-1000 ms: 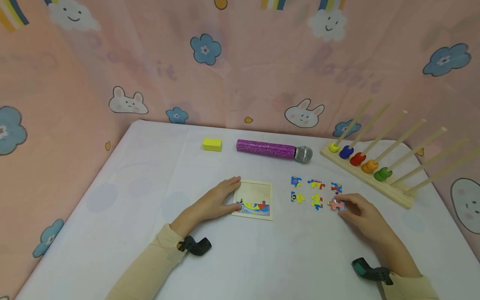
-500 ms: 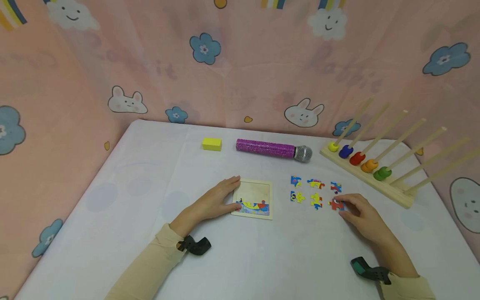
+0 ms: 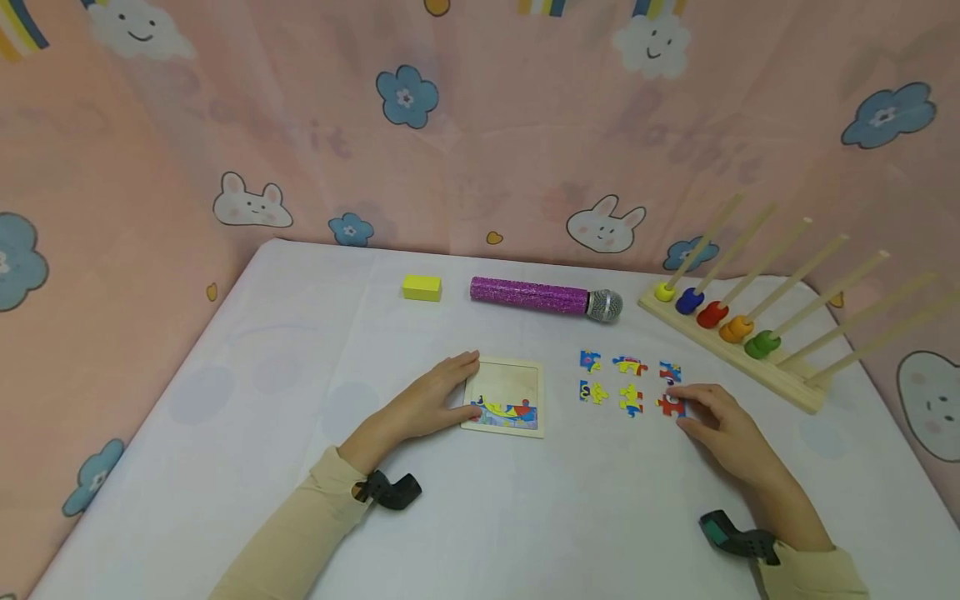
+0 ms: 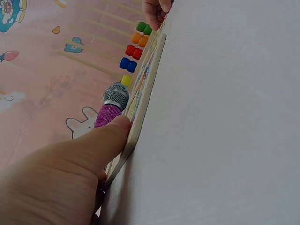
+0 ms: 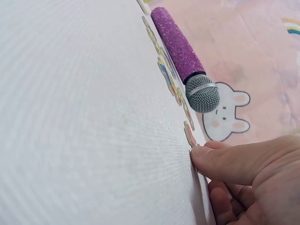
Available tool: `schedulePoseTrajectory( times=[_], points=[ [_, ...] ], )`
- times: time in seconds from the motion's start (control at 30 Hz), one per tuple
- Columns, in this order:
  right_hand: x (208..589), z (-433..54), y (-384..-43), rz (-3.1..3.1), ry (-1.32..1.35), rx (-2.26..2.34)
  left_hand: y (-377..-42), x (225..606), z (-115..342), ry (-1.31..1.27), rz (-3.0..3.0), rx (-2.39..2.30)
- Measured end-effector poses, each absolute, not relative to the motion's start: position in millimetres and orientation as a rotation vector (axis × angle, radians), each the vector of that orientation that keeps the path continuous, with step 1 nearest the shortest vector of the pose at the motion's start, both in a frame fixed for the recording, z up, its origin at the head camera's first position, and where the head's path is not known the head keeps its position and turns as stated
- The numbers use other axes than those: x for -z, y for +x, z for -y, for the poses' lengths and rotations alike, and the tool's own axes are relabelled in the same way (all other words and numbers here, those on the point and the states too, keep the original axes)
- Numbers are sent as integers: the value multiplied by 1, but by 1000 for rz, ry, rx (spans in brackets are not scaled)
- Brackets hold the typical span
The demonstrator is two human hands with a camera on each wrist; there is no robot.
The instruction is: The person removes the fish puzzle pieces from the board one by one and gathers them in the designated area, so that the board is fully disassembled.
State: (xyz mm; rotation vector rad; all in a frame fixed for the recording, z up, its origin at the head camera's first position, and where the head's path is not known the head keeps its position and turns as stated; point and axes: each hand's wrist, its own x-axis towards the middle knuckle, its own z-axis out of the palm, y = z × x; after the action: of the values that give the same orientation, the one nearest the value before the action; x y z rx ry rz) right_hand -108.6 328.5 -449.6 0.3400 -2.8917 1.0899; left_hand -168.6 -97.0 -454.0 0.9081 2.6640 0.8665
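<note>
In the head view my left hand (image 3: 420, 407) holds the left side of a square wooden puzzle board (image 3: 517, 377). Its thumb lies over the lower left corner, while the fingers run along the side up to the top corner. Colourful pieces fill the board's bottom strip; bare wood shows above. To the right, my right hand (image 3: 723, 429) pinches a red puzzle piece (image 3: 670, 406) between thumb and fingers, low at the cloth. In the right wrist view the thumb (image 5: 220, 161) covers part of that piece (image 5: 190, 134).
Several loose puzzle pieces (image 3: 632, 401) lie in two rows between board and right hand. Behind them are a purple glitter microphone (image 3: 528, 296) and a yellow block (image 3: 422, 288). A wooden bead rack (image 3: 772, 367) with upright pegs stands at the right on the white-covered table (image 3: 562, 517).
The red piece at my right fingertips looked paler with glare a second ago; it now appears flatter and deeper red. Both hands have stayed nearly in place.
</note>
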Motion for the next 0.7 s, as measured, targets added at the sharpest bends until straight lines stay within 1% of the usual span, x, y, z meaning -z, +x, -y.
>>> schedulePoseTrajectory(
  times=[0.43,0.6,0.7],
  points=[
    [444,-324,-105,2863,222,-1137,-168,455,98,933,-2669,-869],
    [439,-320,-105,2865,223,-1126,-168,455,98,934,-2664,-874],
    [435,-316,-104,2843,274,-1159,-168,455,98,938,-2666,-870]
  ],
)
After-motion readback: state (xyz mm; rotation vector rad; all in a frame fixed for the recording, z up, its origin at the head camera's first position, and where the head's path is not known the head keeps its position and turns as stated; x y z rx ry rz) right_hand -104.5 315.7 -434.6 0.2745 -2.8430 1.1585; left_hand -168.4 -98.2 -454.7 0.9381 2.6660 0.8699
